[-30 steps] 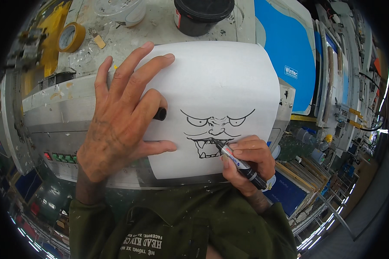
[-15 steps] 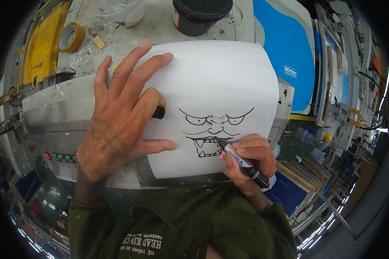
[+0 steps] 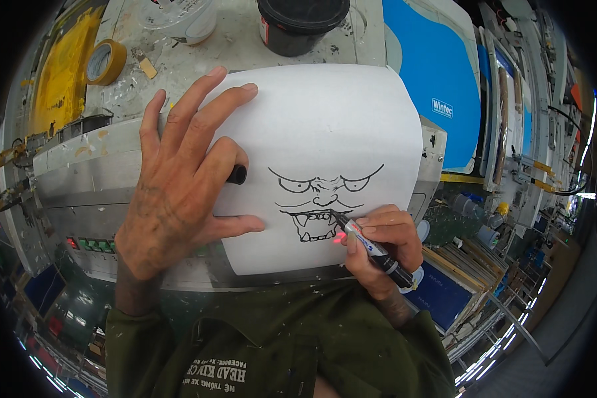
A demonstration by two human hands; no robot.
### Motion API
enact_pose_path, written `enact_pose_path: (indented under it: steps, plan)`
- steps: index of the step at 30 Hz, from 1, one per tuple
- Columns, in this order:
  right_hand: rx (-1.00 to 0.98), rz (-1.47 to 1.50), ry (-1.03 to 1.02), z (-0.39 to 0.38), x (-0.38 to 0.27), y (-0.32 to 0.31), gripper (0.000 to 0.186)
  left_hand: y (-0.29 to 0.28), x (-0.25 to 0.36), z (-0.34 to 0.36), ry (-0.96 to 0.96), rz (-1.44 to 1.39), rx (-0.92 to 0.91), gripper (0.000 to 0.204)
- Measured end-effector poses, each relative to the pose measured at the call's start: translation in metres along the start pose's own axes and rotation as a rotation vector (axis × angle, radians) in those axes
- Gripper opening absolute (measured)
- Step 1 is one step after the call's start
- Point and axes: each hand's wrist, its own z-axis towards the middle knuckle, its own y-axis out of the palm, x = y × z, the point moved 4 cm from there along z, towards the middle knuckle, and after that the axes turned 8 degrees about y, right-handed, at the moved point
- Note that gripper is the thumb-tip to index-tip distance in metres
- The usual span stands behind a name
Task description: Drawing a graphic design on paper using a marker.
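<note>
A curved white sheet (image 3: 325,113) lies on a metal-edged worktop, bearing a black line drawing (image 3: 312,192) of a scowling face with a fanged open mouth. My left hand (image 3: 176,176) rests over the sheet's left side, three fingers and thumb spread, index finger curled on a black marker cap (image 3: 237,174). My right hand (image 3: 391,245) grips a silver-and-black marker (image 3: 378,253), its tip touching the drawing at the mouth's upper line. A small pink-red glow shows on the paper beside my right thumb.
Behind the sheet stand a black lidded tub (image 3: 302,30) and a clear container (image 3: 179,20). A tape roll (image 3: 106,61) and yellow panel (image 3: 63,73) are at left, a blue board (image 3: 444,86) at right. Buttons (image 3: 93,244) line the metal front; stacked frames (image 3: 458,272) lie lower right.
The sheet and left hand sit slightly further left in the picture. The marker tip has shifted slightly along the mouth line, and a pink-red glow has appeared by my right thumb.
</note>
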Motion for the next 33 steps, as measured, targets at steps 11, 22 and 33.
enact_pose_path:
  steps: [11, 22, 33]
  plan:
    - [0.055, -0.017, 0.039, -0.008, 0.006, -0.007, 0.038, 0.000, 0.000, 0.001, -0.001, -0.005, -0.001, 0.075]
    - [0.084, 0.042, 0.062, -0.010, 0.009, -0.012, 0.023, -0.001, 0.001, 0.002, -0.002, -0.007, 0.001, 0.075]
    - [-0.121, 0.002, -0.015, 0.007, -0.007, 0.005, 0.038, -0.001, 0.001, 0.001, -0.002, -0.001, -0.010, 0.074]
